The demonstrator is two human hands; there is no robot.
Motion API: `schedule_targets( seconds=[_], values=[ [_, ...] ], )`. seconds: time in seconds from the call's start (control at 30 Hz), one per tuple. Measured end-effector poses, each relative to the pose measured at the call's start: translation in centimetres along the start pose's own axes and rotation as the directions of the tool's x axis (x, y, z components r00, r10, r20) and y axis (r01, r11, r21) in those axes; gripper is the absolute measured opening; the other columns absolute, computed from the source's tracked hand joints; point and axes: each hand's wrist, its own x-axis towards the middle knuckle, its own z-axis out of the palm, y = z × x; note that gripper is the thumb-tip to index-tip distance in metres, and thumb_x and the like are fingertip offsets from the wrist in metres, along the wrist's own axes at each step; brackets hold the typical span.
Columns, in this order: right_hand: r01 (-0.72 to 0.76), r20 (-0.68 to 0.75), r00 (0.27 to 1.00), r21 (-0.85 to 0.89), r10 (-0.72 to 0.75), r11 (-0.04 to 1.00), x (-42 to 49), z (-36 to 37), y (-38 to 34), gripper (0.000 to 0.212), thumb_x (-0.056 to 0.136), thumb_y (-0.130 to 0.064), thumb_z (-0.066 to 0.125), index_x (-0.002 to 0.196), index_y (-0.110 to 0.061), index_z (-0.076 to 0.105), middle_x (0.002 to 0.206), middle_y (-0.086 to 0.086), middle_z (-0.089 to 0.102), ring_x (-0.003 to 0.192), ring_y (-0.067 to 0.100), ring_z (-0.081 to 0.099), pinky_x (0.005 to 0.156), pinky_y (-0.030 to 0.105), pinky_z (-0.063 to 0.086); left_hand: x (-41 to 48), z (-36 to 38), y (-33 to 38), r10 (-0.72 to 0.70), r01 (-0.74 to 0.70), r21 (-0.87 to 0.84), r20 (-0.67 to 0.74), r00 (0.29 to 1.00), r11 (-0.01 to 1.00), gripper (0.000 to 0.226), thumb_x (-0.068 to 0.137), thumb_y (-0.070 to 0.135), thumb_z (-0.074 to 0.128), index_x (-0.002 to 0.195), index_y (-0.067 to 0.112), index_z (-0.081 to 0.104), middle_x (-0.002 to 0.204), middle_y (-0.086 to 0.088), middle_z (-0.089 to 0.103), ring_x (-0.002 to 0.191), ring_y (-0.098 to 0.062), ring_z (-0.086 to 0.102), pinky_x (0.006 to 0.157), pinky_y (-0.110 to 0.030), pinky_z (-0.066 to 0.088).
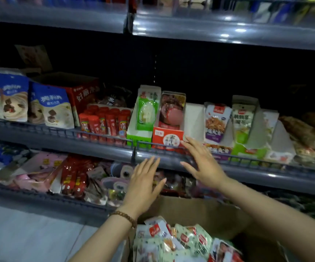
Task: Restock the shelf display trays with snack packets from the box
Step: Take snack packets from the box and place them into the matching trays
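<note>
Dim shop shelf, stocked display trays.

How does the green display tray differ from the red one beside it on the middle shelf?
The green tray stands left of the red tray. The green tray holds a green-and-white packet; the red tray holds a dark red packet. The fingers of the right hand are at the red tray's front corner, none at the green tray. Both are cardboard, with packets standing upright.

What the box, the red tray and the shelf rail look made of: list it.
Box: brown matte cardboard, by its dull creased wall. Red tray: printed card, folded edges, likely slightly glossy. Shelf rail: thin dark wire, probably coated metal.
</note>
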Motion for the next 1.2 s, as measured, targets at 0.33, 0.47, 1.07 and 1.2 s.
schedule_targets(
  seconds=[0.33, 0.47, 1.07, 1.2],
  values=[
    [-0.149, 0.240, 0.966, 0.216, 0.095, 0.965, -16.3, 6.1, 3.2, 0.055, 0.093, -0.045, 0.049, 0.144, -0.034, 0.031, 0.152, -0.021, 0.019, 0.140, -0.002, 0.015, 0.115, 0.025, 0.016, -8.5, 7.4, 2.7, 0.005, -0.015, 0.036, 0.280, 0.960, 0.999, 0.091, 0.073, 0.077, -0.003, 0.149, 0.030, 0.019, 0.156, 0.010, 0.016, 0.144, -0.009, 0.009, 0.113, -0.021, 0.001],
    [-0.379, 0.442, 0.865, 0.263, 0.239, 0.887, -19.3, 9.6, 4.4, 0.043, 0.093, -0.038, 0.053, 0.133, -0.024, 0.048, 0.132, -0.009, 0.048, 0.109, 0.004, 0.051, 0.093, 0.018, 0.038, -10.0, 9.8, 2.1, -0.078, 0.056, 0.064, 0.432, 0.898, 0.996, 0.082, 0.082, 0.073, 0.010, 0.149, 0.026, 0.021, 0.156, 0.006, 0.018, 0.144, -0.012, 0.012, 0.116, -0.029, 0.010],
    [-0.582, 0.448, 0.813, 0.630, 0.372, 0.514, -16.9, 6.4, 4.7, 0.014, 0.087, -0.013, 0.063, 0.079, -0.001, 0.062, 0.061, -0.005, 0.065, 0.062, 0.008, 0.060, 0.065, 0.021, 0.052, -10.4, 9.7, 3.5, -0.133, 0.248, -0.189, 0.475, 0.870, 0.950, 0.053, 0.095, 0.053, 0.038, 0.142, 0.029, 0.034, 0.138, 0.013, 0.038, 0.131, -0.010, 0.036, 0.108, -0.029, 0.030],
    [-0.520, 0.394, 0.844, 0.767, 0.363, 0.377, -13.4, 1.9, 3.1, 0.010, 0.089, -0.009, 0.060, 0.079, -0.009, 0.059, 0.065, -0.001, 0.070, 0.060, 0.011, 0.066, 0.058, 0.020, 0.055, -9.0, 8.0, 5.5, -0.085, 0.307, -0.485, 0.427, 0.900, 0.819, 0.072, 0.080, 0.070, 0.043, 0.142, 0.036, 0.029, 0.136, 0.022, 0.037, 0.125, 0.001, 0.035, 0.105, -0.026, 0.034]
  ],
)
